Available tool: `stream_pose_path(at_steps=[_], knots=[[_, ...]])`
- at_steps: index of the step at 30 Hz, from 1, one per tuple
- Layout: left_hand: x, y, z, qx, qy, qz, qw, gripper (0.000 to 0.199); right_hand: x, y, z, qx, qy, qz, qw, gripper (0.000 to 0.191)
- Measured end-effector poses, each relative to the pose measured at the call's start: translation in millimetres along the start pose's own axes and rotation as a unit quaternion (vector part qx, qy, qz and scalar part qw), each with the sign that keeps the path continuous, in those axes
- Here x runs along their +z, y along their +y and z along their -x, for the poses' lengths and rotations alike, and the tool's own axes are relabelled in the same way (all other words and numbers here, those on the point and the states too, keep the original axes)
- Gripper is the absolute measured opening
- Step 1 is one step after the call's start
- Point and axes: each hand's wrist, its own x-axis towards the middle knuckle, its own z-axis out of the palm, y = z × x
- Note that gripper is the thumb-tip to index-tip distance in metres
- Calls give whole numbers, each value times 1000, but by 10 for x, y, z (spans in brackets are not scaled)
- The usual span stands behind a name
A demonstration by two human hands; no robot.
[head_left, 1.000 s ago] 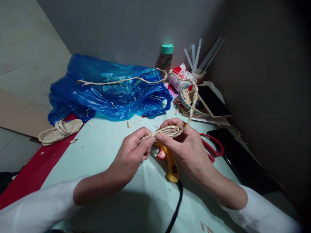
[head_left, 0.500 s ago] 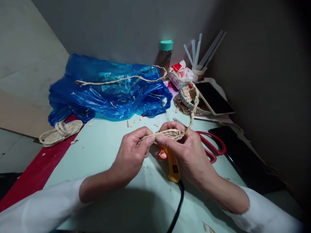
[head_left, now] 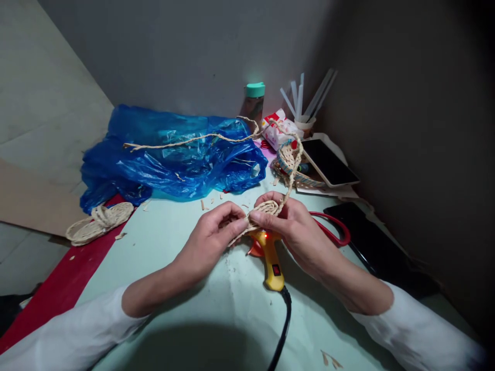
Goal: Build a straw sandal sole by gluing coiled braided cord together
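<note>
Between my two hands is a flat oval coil of braided straw cord (head_left: 267,208). My left hand (head_left: 216,229) pinches its left edge between thumb and fingers. My right hand (head_left: 288,221) grips the right side, thumb on top and fingers behind. From the coil the braid rises past my right fingers, then runs back and left across a blue plastic bag (head_left: 185,165). Below my hands lies a yellow glue gun (head_left: 271,265) with an orange trigger, a lit red light and a black cable. Red-handled scissors (head_left: 334,226) are partly hidden behind my right hand.
A second woven straw piece (head_left: 100,222) lies on the red strip at left. Toward the back stand a teal-capped bottle (head_left: 254,100), a red-and-white packet (head_left: 279,129) and a cup of glue sticks (head_left: 305,123). A small woven basket (head_left: 286,157), a tablet (head_left: 328,162) and a dark flat slab (head_left: 371,245) are at right.
The coil has tilted, its left end now lower and its flat face more toward me. Both hands keep their hold. The whole view has shifted slightly.
</note>
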Motion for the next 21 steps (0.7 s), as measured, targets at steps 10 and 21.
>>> stream_pose_path(at_steps=[10,21], knots=[[-13,49,39,38,19,-89,995,20,50,-66,14,-46,-9,64,997,30],[52,10,97,39,35,-52,997,18,133,-56,61,-25,-8,-34,999,30]])
